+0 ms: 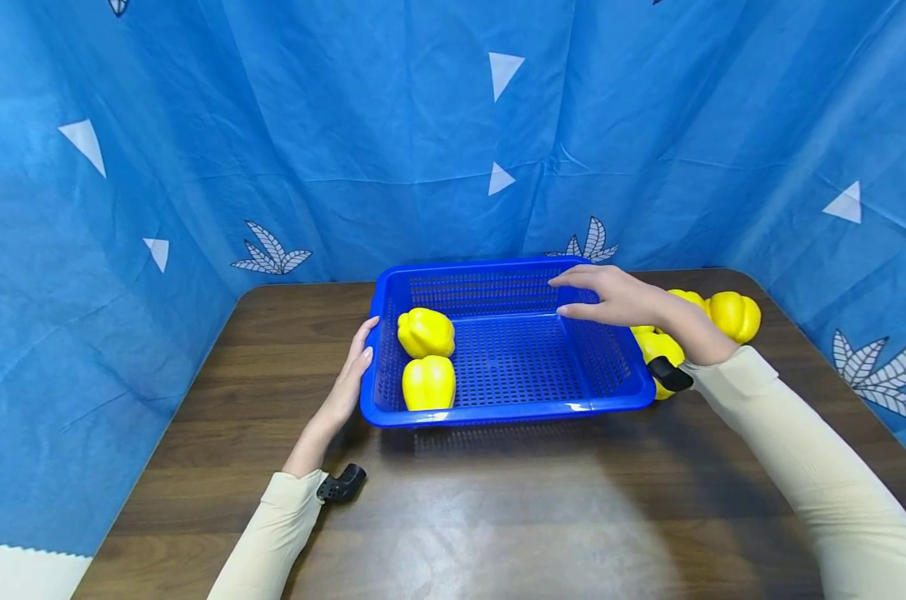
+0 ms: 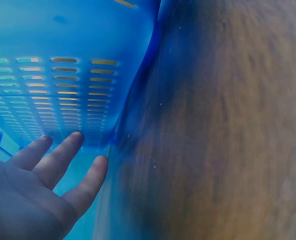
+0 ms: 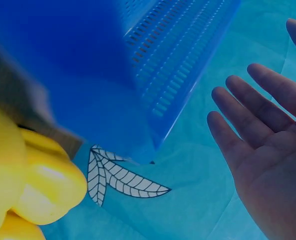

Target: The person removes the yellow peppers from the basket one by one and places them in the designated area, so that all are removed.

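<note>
A blue plastic basket (image 1: pixel 498 412) with slotted walls stands on the table. Inside it, on the left side, are two yellow bell peppers: one farther back (image 1: pixel 426 333) and one nearer (image 1: pixel 428 383). My left hand (image 1: pixel 343 383) is at the basket's left rim; in the left wrist view its fairly straight fingers (image 2: pixel 63 155) lie along the outer wall. Above the basket's right end hovers my right hand (image 1: pixel 610 296), fingers extended, thumb apart, and nothing in it. The right wrist view shows its bare palm (image 3: pixel 277 165).
More yellow bell peppers (image 1: pixel 733 317) lie on the table right of the basket, partly covered by my right forearm. The brown wooden table (image 1: pixel 498 517) ends at a blue patterned curtain (image 1: pixel 453 125) behind and at both sides.
</note>
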A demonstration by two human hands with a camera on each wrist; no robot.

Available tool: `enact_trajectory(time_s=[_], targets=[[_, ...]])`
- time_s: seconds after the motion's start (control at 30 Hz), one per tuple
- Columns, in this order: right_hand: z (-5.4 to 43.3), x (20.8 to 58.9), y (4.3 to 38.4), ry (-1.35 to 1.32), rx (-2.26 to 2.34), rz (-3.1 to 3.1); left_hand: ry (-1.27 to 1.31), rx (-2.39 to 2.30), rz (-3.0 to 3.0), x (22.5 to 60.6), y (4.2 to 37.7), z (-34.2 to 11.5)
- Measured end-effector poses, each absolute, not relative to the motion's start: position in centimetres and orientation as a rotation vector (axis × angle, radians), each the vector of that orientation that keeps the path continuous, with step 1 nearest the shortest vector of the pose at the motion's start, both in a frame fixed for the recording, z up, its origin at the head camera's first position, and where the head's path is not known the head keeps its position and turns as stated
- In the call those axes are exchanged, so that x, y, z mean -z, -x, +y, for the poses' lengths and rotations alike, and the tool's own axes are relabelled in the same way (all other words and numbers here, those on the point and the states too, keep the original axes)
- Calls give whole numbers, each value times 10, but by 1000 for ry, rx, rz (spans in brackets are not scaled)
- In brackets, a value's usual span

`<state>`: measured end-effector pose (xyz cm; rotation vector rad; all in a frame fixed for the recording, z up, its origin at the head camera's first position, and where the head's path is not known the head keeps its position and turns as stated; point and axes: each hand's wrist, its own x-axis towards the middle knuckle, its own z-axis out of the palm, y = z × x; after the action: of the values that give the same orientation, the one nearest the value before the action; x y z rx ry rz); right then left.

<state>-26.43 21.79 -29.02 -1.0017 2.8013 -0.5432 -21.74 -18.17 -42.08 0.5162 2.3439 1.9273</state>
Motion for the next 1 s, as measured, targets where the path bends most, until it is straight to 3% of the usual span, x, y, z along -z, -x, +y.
enact_trajectory(time_s=[1.0], targets=[[164, 294, 284, 1011, 649, 2665, -509, -1907, 2339, 420, 216, -182]])
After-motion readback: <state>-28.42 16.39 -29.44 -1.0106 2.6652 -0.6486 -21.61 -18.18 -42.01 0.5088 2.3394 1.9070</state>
